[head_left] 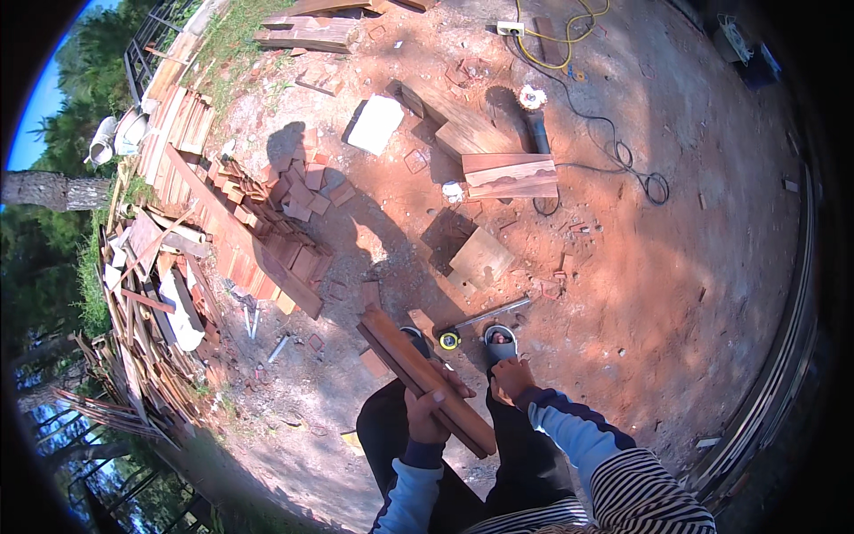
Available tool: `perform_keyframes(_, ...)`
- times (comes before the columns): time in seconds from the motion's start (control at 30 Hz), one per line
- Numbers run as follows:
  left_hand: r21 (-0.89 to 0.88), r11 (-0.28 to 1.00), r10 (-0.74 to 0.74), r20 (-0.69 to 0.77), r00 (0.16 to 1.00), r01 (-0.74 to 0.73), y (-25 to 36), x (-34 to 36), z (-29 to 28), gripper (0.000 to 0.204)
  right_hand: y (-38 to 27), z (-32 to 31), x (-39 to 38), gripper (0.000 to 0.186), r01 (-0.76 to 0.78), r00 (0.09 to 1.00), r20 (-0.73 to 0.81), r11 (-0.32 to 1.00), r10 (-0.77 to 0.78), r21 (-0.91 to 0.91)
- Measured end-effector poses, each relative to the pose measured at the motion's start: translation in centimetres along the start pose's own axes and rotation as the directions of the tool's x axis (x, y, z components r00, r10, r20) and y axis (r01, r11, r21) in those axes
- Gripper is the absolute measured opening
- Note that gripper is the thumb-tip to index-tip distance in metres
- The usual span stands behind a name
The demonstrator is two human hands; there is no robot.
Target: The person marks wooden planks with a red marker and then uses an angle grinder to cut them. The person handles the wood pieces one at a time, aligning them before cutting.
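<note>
Left hand (425, 411) wrapped around my long reddish-brown wooden planks (425, 381); right hand (511, 377) curled loosely beside them, holding nothing, above yellow tape measure (450, 339).

Offcut pile (285, 222) lying left; white slab (374, 124), yellow cable (569, 31), tape measure (450, 339) sitting on red dirt (712, 267).

Reddish-brown plank (427, 383), striped sleeve (645, 489)
</note>
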State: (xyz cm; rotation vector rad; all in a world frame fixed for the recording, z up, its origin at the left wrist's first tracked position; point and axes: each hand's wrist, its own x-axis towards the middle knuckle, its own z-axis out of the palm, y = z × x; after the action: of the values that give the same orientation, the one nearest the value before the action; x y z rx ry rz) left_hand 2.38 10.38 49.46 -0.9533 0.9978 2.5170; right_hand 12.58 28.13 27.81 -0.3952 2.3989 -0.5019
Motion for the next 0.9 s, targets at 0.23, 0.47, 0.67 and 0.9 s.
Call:
perform_keyframes(0.23, -0.072, 0.991, -0.115, -0.066, 0.991, 0.11, 4.4, 6.9, -1.1, 0.041, -1.4, -7.6, 3.1, 0.031, -0.444, 0.895, 0.206, 0.836, 0.395, 0.323)
perform_keyframes(0.47, -0.008, 0.937, -0.344, -0.187, 0.92, 0.348, 14.1, 18.8, -1.7, 0.039, -2.8, -9.0, 3.2, 0.043, -0.611, 0.7, 0.271, 0.358, 0.661, 0.706)
perform_keyframes(0.67, -0.084, 0.953, -0.298, -0.075, 0.952, 0.292, 24.8, 24.9, -7.5, 0.041, -6.3, -15.7, 9.1, 0.042, -0.589, 0.649, 0.256, 0.261, 0.716, 0.765)
perform_keyframes(0.9, -0.128, 0.982, -0.159, -0.167, 0.973, 0.139, 31.1, 26.9, -9.3, 0.035, -5.8, -23.5, 16.7, 0.041, -0.551, 0.68, 0.196, 0.316, 0.707, 0.772)
